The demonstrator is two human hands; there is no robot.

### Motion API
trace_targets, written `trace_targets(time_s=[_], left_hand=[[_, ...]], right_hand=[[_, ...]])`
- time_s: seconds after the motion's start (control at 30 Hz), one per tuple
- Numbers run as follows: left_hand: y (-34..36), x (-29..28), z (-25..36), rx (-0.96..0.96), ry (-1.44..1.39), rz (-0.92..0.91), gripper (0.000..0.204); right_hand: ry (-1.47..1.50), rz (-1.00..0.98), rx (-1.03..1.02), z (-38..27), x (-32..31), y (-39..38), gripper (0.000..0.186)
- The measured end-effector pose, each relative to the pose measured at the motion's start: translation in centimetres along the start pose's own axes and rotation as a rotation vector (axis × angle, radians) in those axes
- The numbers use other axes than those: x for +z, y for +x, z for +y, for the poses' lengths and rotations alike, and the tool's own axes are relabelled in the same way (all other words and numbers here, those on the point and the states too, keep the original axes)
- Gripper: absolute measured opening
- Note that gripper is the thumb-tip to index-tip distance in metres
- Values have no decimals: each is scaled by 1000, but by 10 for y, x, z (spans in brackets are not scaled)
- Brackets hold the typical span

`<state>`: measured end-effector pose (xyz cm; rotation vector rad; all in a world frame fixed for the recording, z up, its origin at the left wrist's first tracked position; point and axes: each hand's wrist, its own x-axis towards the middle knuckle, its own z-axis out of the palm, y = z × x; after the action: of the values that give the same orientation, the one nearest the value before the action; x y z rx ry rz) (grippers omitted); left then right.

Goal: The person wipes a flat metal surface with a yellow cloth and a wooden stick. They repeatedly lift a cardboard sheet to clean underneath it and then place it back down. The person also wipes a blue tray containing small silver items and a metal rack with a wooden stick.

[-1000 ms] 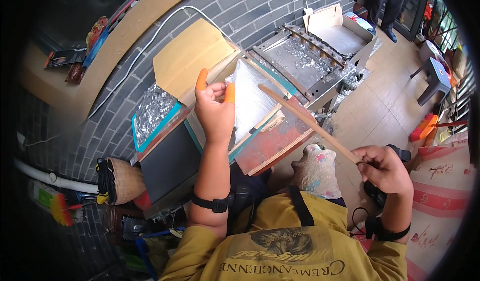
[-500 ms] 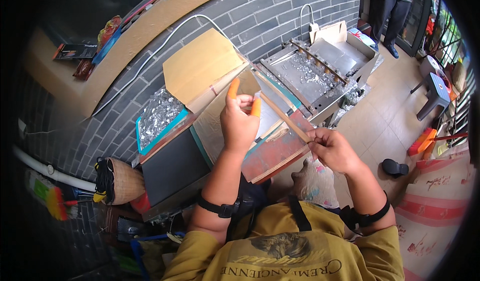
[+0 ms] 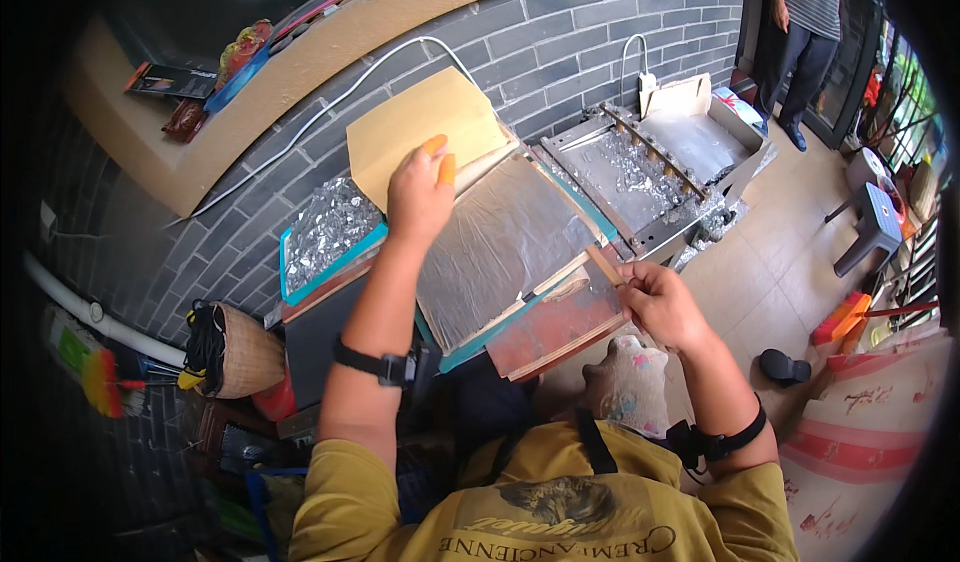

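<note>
Foil (image 3: 505, 242) lies wrinkled over a teal-edged base (image 3: 462, 358) and could tear if the wooden strip (image 3: 604, 265), pinched in the right hand's (image 3: 658, 304) grip, snags it; tan paper (image 3: 425, 117) might flop over if nudged by the left hand (image 3: 420, 197), its grip unclear.

Open air over the silver sheet (image 3: 515, 237), crowded edges around it.
A hand could pass above the sheet's middle, between the left hand (image 3: 418, 197) and the right hand (image 3: 662, 304). The yellow card (image 3: 415, 122) obstructs the teal-edged board's (image 3: 465, 355) far left edge; the left forearm (image 3: 375, 297) crosses near its left corner; the wooden stick (image 3: 606, 267) bars its right corner; a metal frame (image 3: 598, 177) with a crossbar (image 3: 655, 150) hems its far right edge.
</note>
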<state>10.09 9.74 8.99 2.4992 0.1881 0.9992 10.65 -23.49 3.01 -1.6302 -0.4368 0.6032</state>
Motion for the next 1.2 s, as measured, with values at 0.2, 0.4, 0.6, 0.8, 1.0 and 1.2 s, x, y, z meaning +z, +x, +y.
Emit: trace_targets(time_s=[0.2, 0.4, 0.6, 0.8, 1.0, 1.2], left_hand=[[35, 3, -68, 64, 564, -61, 41], [36, -7, -94, 65, 619, -101, 32], [26, -25, -36, -35, 478, -47, 27], [-25, -24, 1, 37, 227, -30, 30], [-96, -9, 29, 12, 37, -118, 30], [-142, 3, 41, 3, 48, -225, 29]], right_hand=[[84, -2, 55, 3, -4, -10, 24], [60, -52, 27, 4, -6, -15, 22], [22, -81, -9, 12, -9, -21, 26], [48, -85, 26, 12, -11, -25, 26], [95, -49, 62, 8, -12, -33, 24], [81, -45, 41, 10, -10, -33, 23]])
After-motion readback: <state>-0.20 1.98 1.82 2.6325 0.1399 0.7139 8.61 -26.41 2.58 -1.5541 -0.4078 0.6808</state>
